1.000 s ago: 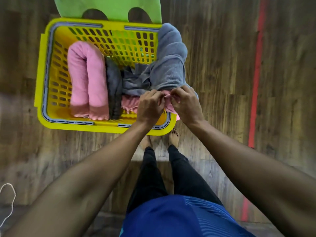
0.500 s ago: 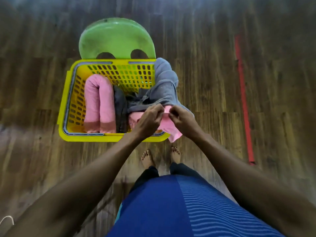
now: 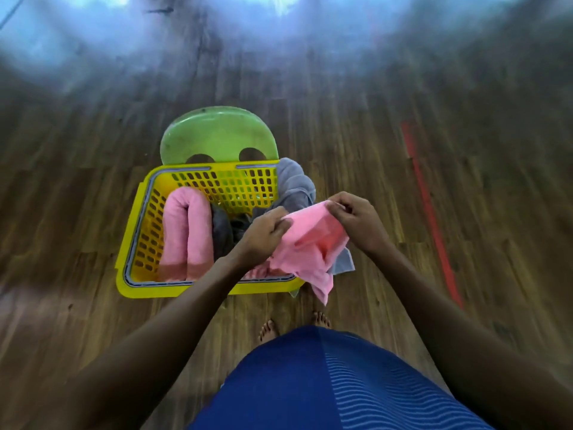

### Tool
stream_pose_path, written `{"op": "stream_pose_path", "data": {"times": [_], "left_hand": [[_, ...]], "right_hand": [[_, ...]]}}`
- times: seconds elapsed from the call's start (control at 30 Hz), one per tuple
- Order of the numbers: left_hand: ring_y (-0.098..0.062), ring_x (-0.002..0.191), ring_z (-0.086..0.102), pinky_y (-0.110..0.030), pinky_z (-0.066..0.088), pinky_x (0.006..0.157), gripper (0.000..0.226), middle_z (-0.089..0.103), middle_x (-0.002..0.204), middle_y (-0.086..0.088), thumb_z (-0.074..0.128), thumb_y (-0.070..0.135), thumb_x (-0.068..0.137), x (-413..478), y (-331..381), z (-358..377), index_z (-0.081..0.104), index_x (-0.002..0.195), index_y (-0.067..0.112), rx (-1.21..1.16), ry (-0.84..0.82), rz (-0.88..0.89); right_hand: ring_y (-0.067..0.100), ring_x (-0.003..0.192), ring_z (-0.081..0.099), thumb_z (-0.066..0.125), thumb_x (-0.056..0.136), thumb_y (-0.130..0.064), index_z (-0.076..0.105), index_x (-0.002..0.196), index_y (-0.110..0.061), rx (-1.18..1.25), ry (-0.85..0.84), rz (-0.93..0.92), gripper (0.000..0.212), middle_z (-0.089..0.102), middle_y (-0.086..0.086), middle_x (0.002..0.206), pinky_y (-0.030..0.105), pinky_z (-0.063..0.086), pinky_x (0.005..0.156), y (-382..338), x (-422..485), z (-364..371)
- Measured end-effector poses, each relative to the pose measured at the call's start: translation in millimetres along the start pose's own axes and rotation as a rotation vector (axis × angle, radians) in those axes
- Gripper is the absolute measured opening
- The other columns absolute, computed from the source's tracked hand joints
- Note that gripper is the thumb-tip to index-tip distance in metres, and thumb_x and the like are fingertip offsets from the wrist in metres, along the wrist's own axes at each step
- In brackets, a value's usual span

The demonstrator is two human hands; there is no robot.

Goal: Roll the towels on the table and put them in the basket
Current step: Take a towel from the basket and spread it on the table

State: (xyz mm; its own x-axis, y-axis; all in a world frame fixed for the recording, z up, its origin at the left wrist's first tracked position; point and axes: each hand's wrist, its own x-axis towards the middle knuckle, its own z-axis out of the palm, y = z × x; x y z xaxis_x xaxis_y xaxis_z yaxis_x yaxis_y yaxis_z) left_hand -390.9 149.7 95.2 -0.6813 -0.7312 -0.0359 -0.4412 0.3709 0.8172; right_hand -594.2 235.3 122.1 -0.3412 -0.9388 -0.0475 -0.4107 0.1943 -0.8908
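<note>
the left hand point(image 3: 269, 226) and right hand point(image 3: 353, 217) have come up from the near right corner of the basket point(image 3: 155, 292) and drawn apart; a second ago their knuckles met low at the rim there. the pink towel point(image 3: 310, 240) has risen with them and now stretches between the two pinches above that corner, its loose end hanging past the basket's near rim. the view has pulled back, so the basket looks smaller.

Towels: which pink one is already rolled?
The pink roll, bent into a U at the basket's left; the other pink towel is held up loose.
</note>
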Motion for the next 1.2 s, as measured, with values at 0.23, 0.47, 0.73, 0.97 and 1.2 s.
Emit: {"op": "stream_pose_path", "data": {"times": [0.23, 0.47, 0.73, 0.97, 1.2], "left_hand": [[-0.001, 0.061, 0.040, -0.028, 0.035, 0.061, 0.024, 0.044, 0.066, 0.011, 0.049, 0.014, 0.099, 19.5, 34.8, -13.5, 0.049, 0.077, 0.022, -0.024, 0.098, 0.057], [-0.028, 0.069, 0.057, -0.037, 0.042, 0.064, 0.024, 0.059, 0.073, -0.016, 0.047, 0.019, 0.092, 56.3, 80.8, -25.2, 0.054, 0.077, 0.003, 0.093, 0.039, 0.192], [0.007, 0.072, 0.049, -0.010, 0.034, 0.065, 0.021, 0.047, 0.074, 0.015, 0.044, 0.012, 0.102, 32.7, 66.5, -34.9, 0.043, 0.081, 0.017, 0.158, 0.016, 0.294], [-0.016, 0.073, 0.048, -0.037, 0.040, 0.063, 0.010, 0.049, 0.085, -0.001, 0.039, 0.011, 0.101, 21.0, 32.5, -33.3, 0.045, 0.094, 0.006, 0.277, 0.091, 0.248], [-0.032, 0.088, 0.058, -0.026, 0.030, 0.069, 0.013, 0.061, 0.094, -0.017, 0.042, 0.002, 0.096, 29.0, 43.5, -36.9, 0.055, 0.100, 0.000, 0.217, 0.293, -0.002]], "right_hand": [[0.011, 0.080, 0.053, 0.060, 0.095, -0.020, 0.061, 0.084, -0.013, 0.000, -0.074, 0.071, 0.013, 0.059, 0.001, 0.086, 0.030, 0.044, 0.073, 9.1, -2.5, -14.1], [0.019, 0.080, 0.052, 0.061, 0.094, -0.020, 0.057, 0.097, 0.007, 0.135, -0.179, -0.039, 0.028, 0.058, 0.020, 0.089, 0.030, 0.045, 0.071, -30.1, 5.9, -6.1], [0.007, 0.071, 0.045, 0.055, 0.098, -0.017, 0.053, 0.079, 0.006, 0.146, -0.116, -0.093, 0.030, 0.051, 0.001, 0.073, 0.024, 0.039, 0.065, -48.6, 4.6, -17.4], [-0.001, 0.065, 0.045, 0.055, 0.098, -0.014, 0.054, 0.071, -0.011, 0.107, -0.032, -0.148, 0.027, 0.051, -0.011, 0.068, 0.015, 0.037, 0.062, -57.7, 0.0, -35.6], [0.004, 0.066, 0.045, 0.057, 0.097, -0.020, 0.055, 0.072, -0.005, 0.096, 0.028, -0.118, 0.029, 0.052, -0.008, 0.068, 0.023, 0.036, 0.062, -40.5, -2.9, -50.9]]}}
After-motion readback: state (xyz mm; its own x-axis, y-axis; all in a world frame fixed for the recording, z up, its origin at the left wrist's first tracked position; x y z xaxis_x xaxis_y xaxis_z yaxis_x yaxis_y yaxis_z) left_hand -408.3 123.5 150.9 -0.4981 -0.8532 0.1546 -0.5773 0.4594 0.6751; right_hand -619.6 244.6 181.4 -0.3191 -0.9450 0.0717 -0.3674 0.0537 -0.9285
